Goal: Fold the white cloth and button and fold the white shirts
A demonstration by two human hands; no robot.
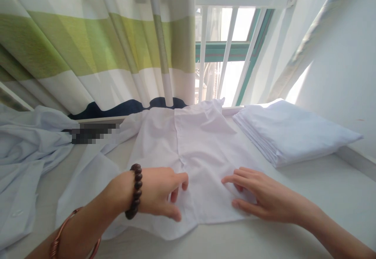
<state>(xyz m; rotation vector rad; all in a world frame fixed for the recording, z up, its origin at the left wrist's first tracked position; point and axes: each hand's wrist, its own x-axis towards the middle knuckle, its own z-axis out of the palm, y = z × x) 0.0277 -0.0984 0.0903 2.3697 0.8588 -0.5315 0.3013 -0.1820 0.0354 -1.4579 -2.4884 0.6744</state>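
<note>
Bare forearms [315,222], foremost, reach over one pale tabletop [340,188], bearing one white shirt [202,133], spread out at centre, and one folded white cloth stack [305,133] to its right. Right hand [255,190], fingers parted, and left hand [158,190], half-curled, both gripping nothing, hang at the shirt's lower half, contact uncertain. Hazards, by judgement: careless dragging could deepen wrinkles or skew the centre seam [177,137], and one dark bead bracelet [135,192] could catch thin cloth.
</note>
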